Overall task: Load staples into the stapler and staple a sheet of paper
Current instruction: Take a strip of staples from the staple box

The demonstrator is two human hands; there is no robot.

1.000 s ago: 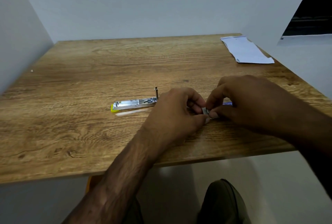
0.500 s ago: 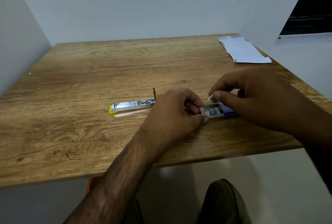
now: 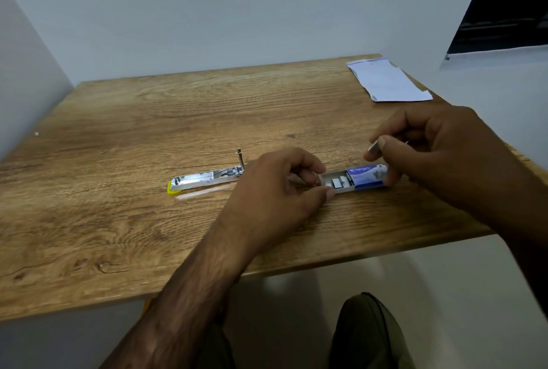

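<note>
Pinching a short strip of staples (image 3: 374, 148) between thumb and forefinger, the right hand (image 3: 439, 158) was closed on it and hovered just above the right end of the staple box (image 3: 355, 180), with its lower fingers touching the blue sleeve of that box. The left hand (image 3: 284, 191) lay on the counter (image 3: 118, 220) just left of the box, its fingers curled, and its thumb and forefinger held the open end of the grey inner tray, which stuck out of the sleeve toward the left. More staple strips sat inside that tray. The box rested near the front edge of the counter, right of the middle.

Behind the left hand, partly hidden by it, the stapler (image 3: 207, 180) lay flat on the counter near the middle, opened out so that its shiny metal channel faced up. A yellow tip showed at its left end, and a small metal post stood upright near its right end. A pale thin strip (image 3: 201, 193) lay just in front of the stapler, along its length; what it was could not be told.

A folded sheet of paper (image 3: 388, 81) lay at the back right corner of the counter, well apart from both hands. Below the front edge, the person's knee in dark green cloth was in view.
</note>
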